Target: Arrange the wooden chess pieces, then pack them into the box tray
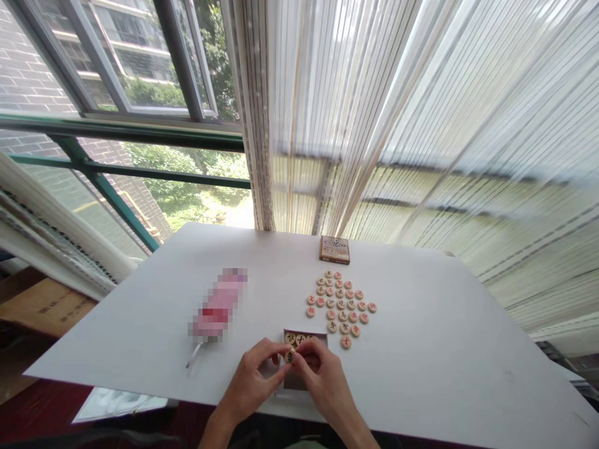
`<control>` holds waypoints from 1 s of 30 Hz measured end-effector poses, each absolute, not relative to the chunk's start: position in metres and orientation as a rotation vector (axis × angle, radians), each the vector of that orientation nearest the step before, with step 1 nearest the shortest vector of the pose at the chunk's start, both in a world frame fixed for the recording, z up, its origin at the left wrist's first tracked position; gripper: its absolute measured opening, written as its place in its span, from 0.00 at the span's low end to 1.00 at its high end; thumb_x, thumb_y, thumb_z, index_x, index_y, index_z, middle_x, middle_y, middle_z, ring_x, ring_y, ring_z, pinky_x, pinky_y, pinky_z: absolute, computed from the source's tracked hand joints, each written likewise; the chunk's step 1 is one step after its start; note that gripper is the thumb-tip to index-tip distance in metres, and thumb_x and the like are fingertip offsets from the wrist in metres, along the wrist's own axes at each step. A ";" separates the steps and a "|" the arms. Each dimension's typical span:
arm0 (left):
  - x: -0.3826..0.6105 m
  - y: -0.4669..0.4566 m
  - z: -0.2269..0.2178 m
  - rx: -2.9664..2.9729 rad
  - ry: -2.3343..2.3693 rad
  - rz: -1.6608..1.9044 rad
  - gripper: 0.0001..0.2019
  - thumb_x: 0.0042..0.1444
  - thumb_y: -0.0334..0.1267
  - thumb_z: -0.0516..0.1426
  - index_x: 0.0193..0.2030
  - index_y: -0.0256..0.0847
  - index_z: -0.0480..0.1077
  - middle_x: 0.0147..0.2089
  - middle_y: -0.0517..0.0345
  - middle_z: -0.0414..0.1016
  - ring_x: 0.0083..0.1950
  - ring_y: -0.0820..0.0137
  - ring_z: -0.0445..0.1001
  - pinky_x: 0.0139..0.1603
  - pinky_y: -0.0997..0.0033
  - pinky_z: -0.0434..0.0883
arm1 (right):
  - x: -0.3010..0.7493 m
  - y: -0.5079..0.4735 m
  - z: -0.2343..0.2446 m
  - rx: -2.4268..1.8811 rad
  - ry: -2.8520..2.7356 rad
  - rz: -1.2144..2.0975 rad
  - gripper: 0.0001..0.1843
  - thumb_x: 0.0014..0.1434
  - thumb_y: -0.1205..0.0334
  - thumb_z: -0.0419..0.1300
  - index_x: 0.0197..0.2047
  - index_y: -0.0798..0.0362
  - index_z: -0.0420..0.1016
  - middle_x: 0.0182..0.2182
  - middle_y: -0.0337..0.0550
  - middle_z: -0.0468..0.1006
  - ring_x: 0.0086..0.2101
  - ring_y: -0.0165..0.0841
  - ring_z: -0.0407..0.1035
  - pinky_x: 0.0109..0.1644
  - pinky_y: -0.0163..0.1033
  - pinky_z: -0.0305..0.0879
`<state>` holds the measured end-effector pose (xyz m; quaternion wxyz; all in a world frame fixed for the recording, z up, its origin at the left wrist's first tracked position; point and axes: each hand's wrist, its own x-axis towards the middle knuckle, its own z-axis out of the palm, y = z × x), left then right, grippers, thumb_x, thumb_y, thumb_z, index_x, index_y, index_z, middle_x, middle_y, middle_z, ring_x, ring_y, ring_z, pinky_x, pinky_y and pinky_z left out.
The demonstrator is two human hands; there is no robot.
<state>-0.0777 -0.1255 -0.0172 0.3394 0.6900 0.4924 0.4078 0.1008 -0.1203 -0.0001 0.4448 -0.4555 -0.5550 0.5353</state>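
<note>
Over an open box (296,380), my left hand (253,376) and my right hand (326,377) meet at a round wooden Chinese chess piece (289,357) with a dark character. Fingertips of both hands pinch it, left on one side and right on the other. Inside the box, a row of Chinese chess pieces (300,340) lies along the far end; my right hand hides part of it. Spread on the table beyond and to the right are several more pieces (341,305), marked in red or black.
The white table (435,337) stands by a window and a striped sheer curtain (421,125). A flat box lid (334,249) with dark writing lies behind the loose pieces. To the left is a blurred-out pink object (219,305) with a thin handle. A cardboard box (44,312) sits at far left.
</note>
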 end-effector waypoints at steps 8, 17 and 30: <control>-0.079 -0.125 -0.020 1.786 1.312 1.026 0.13 0.58 0.42 0.60 0.49 0.46 0.75 0.35 0.59 0.77 0.32 0.72 0.73 0.35 0.74 0.73 | 0.102 -0.121 0.006 -1.105 -1.430 1.347 0.10 0.63 0.54 0.60 0.40 0.51 0.74 0.36 0.45 0.81 0.38 0.38 0.77 0.43 0.39 0.73; -0.078 -0.126 -0.016 1.773 1.277 1.038 0.13 0.59 0.36 0.57 0.51 0.45 0.71 0.41 0.58 0.77 0.35 0.71 0.73 0.40 0.71 0.73 | 0.106 -0.119 0.008 -1.128 -1.498 1.308 0.09 0.65 0.57 0.57 0.45 0.50 0.75 0.37 0.44 0.79 0.37 0.36 0.76 0.42 0.38 0.72; -0.074 -0.120 -0.023 1.838 1.333 1.108 0.11 0.61 0.32 0.54 0.49 0.44 0.71 0.43 0.55 0.72 0.34 0.71 0.71 0.38 0.71 0.72 | 0.116 -0.117 0.007 -1.106 -1.425 1.333 0.09 0.61 0.62 0.60 0.46 0.49 0.74 0.42 0.45 0.79 0.39 0.36 0.76 0.45 0.39 0.72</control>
